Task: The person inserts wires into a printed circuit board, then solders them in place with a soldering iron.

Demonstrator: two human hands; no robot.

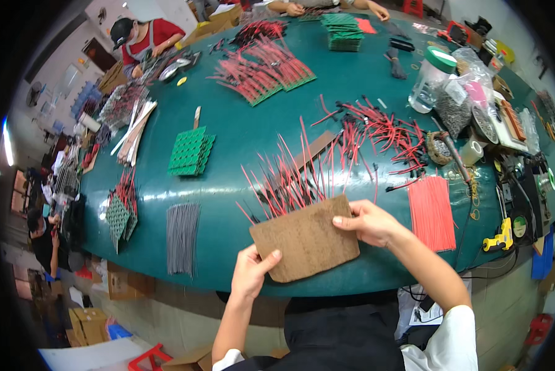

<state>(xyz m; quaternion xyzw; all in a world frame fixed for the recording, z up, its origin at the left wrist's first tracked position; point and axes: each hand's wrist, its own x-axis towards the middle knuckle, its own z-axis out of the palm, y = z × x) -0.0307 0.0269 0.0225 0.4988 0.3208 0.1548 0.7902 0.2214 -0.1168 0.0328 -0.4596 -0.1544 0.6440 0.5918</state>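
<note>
My left hand [253, 270] and my right hand [369, 224] grip a brown rectangular board [308, 238] by its two sides, thumbs on its face. The board is tilted, its right side higher, near the table's front edge. Red and black wires [290, 185] stick up from behind its far edge; what they are fixed to is hidden. Beyond the board lies a brown strip [316, 150]. Left of my left hand is a bundle of grey wires [183, 239]. Right of my right hand is a flat bundle of red wires [431, 213].
Loose red wires [389, 133] with black ends lie beyond. Green circuit boards [191, 152] and wired boards [265, 71] are on the green table [228, 130]. A yellow-handled soldering iron [499, 237] and a green-lidded jar [432, 77] stand right. Co-workers sit around.
</note>
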